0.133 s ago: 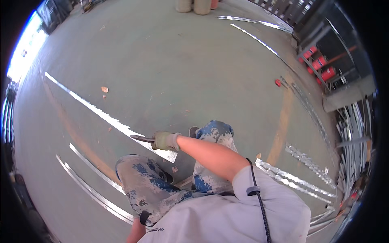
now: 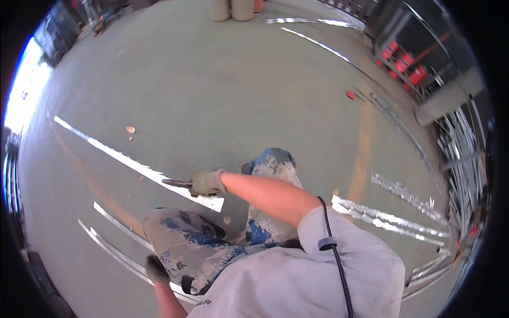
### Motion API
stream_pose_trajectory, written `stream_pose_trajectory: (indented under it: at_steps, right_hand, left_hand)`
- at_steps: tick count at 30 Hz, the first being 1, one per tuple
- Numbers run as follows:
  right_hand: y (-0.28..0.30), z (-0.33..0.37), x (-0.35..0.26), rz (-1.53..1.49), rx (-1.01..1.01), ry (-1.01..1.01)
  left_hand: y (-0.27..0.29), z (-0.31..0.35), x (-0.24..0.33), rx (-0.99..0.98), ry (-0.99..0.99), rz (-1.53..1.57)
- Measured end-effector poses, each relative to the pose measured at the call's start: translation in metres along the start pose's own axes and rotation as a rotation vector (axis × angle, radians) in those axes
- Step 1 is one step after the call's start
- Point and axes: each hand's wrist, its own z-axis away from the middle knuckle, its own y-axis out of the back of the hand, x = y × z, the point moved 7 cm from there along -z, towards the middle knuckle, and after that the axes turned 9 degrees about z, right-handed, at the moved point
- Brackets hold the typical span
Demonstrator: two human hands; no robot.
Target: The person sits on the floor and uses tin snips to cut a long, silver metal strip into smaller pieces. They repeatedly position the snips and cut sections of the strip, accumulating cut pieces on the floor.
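Observation:
My right hand [image 2: 207, 183], in a pale green glove, is closed around a dark, narrow hand tool [image 2: 177, 183]; its exact kind is not clear. The tool points left over the wide near end of a long shiny metal strip [image 2: 143, 168], which lies slanting on the floor with a jagged upper edge. Beside my bent left knee, my left hand [image 2: 157, 268] in a dark glove is low, close to some thin metal strips [image 2: 117, 253] on the floor. Its fingers are too dark and blurred to read.
More shiny strips [image 2: 389, 220] lie on the floor at right. Farther off are a red object [image 2: 350, 95] and red cylinders [image 2: 403, 62] on a rack. Metal lengths [image 2: 461, 159] are heaped along the right edge. Beige drums [image 2: 242, 9] stand at the back.
My left hand has come into view from behind my left leg, moving forward toward the thin strips. My right hand keeps its hold on the tool. The whole view has shifted slightly.

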Motion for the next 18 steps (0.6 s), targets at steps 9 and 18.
stream_pose_trajectory:
  at_steps: [9, 18]
  right_hand:
    - [0.085, 0.095, -0.035, -0.082, 0.173, 0.003]
    - [0.095, 0.112, -0.047, 0.117, 0.258, 0.034]
  left_hand:
    - [-0.339, 0.03, 0.067, -0.07, -0.386, -0.17]
    - [-0.394, 0.001, -0.011, -0.005, 0.04, 0.075]
